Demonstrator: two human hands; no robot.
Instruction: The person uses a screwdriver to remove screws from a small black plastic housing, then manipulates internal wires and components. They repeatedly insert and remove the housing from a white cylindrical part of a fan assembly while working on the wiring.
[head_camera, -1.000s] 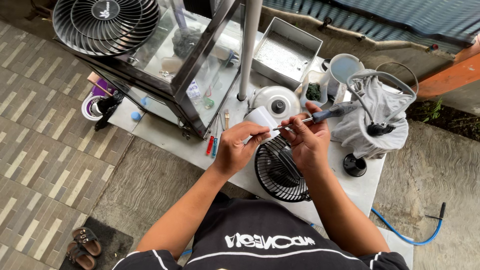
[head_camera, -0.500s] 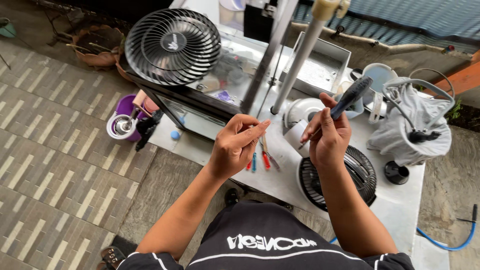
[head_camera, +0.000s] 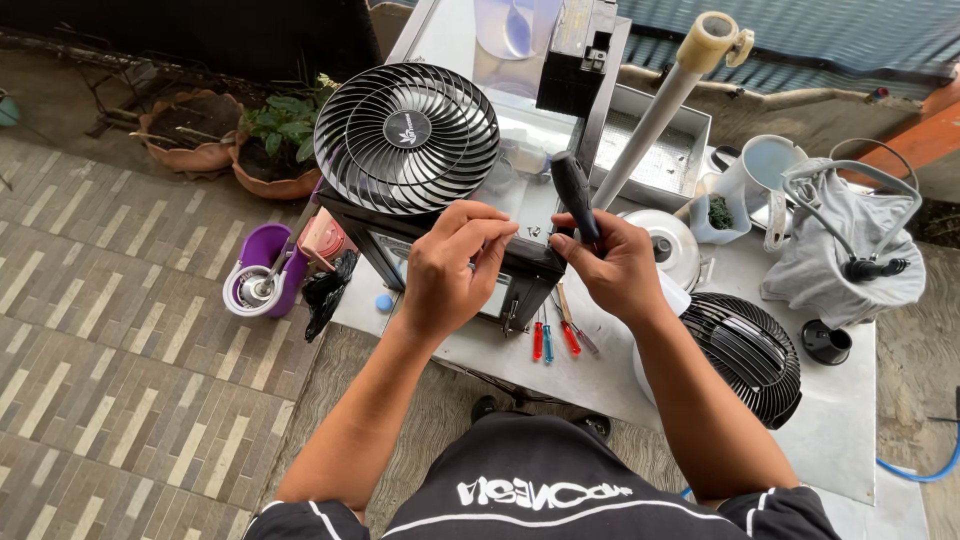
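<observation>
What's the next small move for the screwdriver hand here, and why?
Probably tip the screwdriver down to meet the left hand. The right hand holds it handle-up, and the left fingers pinch together just beside it, above the dark frame; whether they hold anything is too small to see.

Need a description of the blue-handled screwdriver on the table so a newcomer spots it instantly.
Start at the white table, then the dark frame carrying the round black fan grille. Just below the frame's near edge, small screwdrivers lie side by side; the blue-handled screwdriver sits between two red-handled screwdrivers.
</observation>
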